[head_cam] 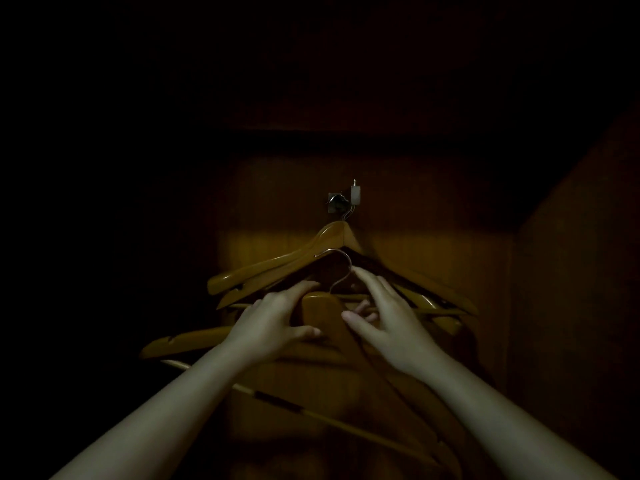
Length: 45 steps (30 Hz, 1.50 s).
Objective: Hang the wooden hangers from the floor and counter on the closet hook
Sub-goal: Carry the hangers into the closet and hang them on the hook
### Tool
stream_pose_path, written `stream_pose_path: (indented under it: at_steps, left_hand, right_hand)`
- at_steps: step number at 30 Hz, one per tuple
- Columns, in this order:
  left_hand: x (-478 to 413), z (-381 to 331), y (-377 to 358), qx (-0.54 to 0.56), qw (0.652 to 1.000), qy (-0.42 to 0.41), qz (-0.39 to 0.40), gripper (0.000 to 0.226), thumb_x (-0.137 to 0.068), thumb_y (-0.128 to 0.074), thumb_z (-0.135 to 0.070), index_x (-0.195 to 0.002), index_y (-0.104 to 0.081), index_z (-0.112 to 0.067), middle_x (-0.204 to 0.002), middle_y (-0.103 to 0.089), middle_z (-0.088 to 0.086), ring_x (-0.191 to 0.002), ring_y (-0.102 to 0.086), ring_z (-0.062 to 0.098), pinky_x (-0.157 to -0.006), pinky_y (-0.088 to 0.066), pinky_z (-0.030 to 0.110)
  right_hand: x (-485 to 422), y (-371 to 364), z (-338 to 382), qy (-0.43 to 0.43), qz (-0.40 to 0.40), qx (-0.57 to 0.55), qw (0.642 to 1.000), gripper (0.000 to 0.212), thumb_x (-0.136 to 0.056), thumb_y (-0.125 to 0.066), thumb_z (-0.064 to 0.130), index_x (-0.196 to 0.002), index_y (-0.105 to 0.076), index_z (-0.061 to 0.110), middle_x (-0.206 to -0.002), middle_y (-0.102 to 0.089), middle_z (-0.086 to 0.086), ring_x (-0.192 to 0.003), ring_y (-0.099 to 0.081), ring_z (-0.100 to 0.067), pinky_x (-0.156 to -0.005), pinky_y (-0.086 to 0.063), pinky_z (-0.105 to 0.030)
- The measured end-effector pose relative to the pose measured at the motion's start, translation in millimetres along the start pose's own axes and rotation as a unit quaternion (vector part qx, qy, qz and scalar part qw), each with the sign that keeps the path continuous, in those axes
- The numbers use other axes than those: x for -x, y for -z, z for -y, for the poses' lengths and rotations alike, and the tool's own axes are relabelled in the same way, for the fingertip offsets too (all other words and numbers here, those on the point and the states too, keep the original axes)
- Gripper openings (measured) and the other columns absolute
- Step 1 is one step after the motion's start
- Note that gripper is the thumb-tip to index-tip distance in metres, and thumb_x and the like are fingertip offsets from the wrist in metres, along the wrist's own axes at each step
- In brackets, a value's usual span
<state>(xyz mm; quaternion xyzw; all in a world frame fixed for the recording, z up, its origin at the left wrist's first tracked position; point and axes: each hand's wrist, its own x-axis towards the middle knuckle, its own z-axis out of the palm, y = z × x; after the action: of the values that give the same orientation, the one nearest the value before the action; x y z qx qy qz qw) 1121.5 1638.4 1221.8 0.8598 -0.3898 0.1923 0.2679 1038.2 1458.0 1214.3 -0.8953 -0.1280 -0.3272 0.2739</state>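
Observation:
A dim closet interior. A metal closet hook (337, 201) is fixed to the wooden back panel, and several wooden hangers (277, 263) hang from it. Below them I hold another wooden hanger (320, 311) with its metal hook (341, 268) raised just under the hung ones. My left hand (273, 318) grips the hanger's top from the left. My right hand (388, 315) holds it from the right, with the index finger touching the wire hook. The held hanger's arms and lower bar (311, 415) run down towards me.
A wooden back panel (277, 202) and a right side wall (571, 306) enclose the space. A dark shelf edge (346, 140) runs across above the hook. A small white piece (355, 195) sits beside the closet hook. The left side is in deep shadow.

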Motion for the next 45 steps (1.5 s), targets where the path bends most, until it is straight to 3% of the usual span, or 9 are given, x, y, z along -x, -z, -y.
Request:
stream_pose_path:
  at_steps: [2,6,13,19,23,29,34,42,45]
  left_hand:
    - [4,-2,-2,0.006,1.000,-0.001,0.010,0.073,-0.077,-0.070,-0.036,-0.138,-0.030,-0.038,-0.136,-0.049,-0.005,-0.123,-0.050,0.015,-0.099,-0.048,0.041]
    - [3,-12,-9,0.021,1.000,-0.015,0.011,0.074,-0.076,-0.070,-0.039,-0.138,-0.029,-0.036,-0.130,-0.055,-0.001,-0.117,-0.055,0.017,-0.095,-0.050,0.042]
    - [-5,-46,-20,0.032,0.996,-0.069,-0.052,0.078,-0.084,-0.063,-0.035,-0.145,-0.014,-0.031,-0.146,-0.039,0.001,-0.130,-0.044,0.018,-0.107,-0.041,0.040]
    - [-22,-36,-25,-0.182,0.968,-0.113,-0.128,0.072,-0.092,-0.052,-0.031,-0.148,-0.008,-0.027,-0.154,-0.026,-0.001,-0.139,-0.032,0.018,-0.115,-0.018,0.037]
    - [-54,-29,-18,-0.260,0.956,-0.054,-0.123,0.061,-0.096,-0.039,-0.036,-0.148,-0.009,-0.027,-0.156,-0.020,-0.001,-0.144,-0.021,0.017,-0.117,-0.008,0.041]
    - [-101,-19,-5,-0.252,0.963,0.048,-0.082,0.060,-0.097,-0.034,-0.037,-0.148,-0.003,-0.030,-0.157,-0.016,-0.001,-0.145,-0.016,0.020,-0.116,-0.017,0.041]
    - [-120,-1,2,-0.230,0.967,0.099,-0.055,0.060,-0.097,-0.037,-0.037,-0.148,-0.004,-0.034,-0.157,-0.020,0.001,-0.144,-0.020,0.022,-0.113,-0.026,0.043]
    - [-112,21,-8,-0.202,0.968,0.131,-0.075,0.052,-0.097,-0.039,-0.036,-0.144,-0.020,-0.030,-0.139,-0.047,0.004,-0.117,-0.052,0.022,-0.086,-0.044,0.032]
    - [-106,25,-19,-0.174,0.973,0.131,-0.071,0.051,-0.097,-0.039,-0.032,-0.145,-0.021,-0.028,-0.144,-0.041,0.006,-0.127,-0.044,0.022,-0.098,-0.042,0.036]
  right_hand:
    - [12,0,5,-0.010,0.005,0.034,0.999,0.075,-0.086,-0.061,0.038,-0.146,-0.015,0.036,-0.131,-0.029,0.021,-0.104,-0.050,0.001,-0.095,-0.049,-0.032]
    - [27,-12,11,-0.019,0.000,0.117,0.993,0.086,-0.083,-0.067,0.035,-0.146,-0.008,0.032,-0.150,-0.023,0.008,-0.130,-0.042,-0.014,-0.104,-0.043,-0.034]
    - [19,8,-7,0.041,-0.104,0.121,0.986,0.069,-0.085,-0.065,0.021,-0.143,-0.027,0.022,-0.139,-0.035,0.004,-0.123,-0.047,-0.016,-0.095,-0.045,-0.023]
    - [-5,36,-32,0.011,-0.105,0.085,0.991,0.077,-0.089,-0.060,0.021,-0.149,-0.013,0.020,-0.139,-0.036,0.002,-0.122,-0.045,-0.014,-0.099,-0.043,-0.026]
    - [-38,52,-44,-0.021,-0.073,0.059,0.995,0.085,-0.090,-0.058,0.023,-0.150,0.003,0.022,-0.152,-0.027,-0.004,-0.136,-0.034,-0.023,-0.109,-0.032,-0.035]
    - [-99,56,-52,-0.027,-0.049,0.087,0.995,0.084,-0.089,-0.059,0.015,-0.149,0.000,0.020,-0.141,-0.041,-0.010,-0.127,-0.044,-0.030,-0.107,-0.036,-0.043]
    - [-139,48,-57,-0.026,0.015,0.089,0.996,0.097,-0.089,-0.056,0.007,-0.146,0.018,0.032,-0.157,-0.018,-0.011,-0.139,-0.029,-0.033,-0.111,-0.032,-0.048]
    - [-157,21,-70,-0.004,0.026,-0.012,1.000,0.067,-0.087,-0.063,0.018,-0.144,-0.028,0.019,-0.144,-0.040,-0.003,-0.133,-0.040,-0.023,-0.106,-0.032,-0.032]
    - [-152,12,-79,-0.020,0.022,-0.026,0.999,0.071,-0.088,-0.061,0.023,-0.147,-0.022,0.023,-0.151,-0.030,-0.003,-0.140,-0.029,-0.024,-0.114,-0.027,-0.040]
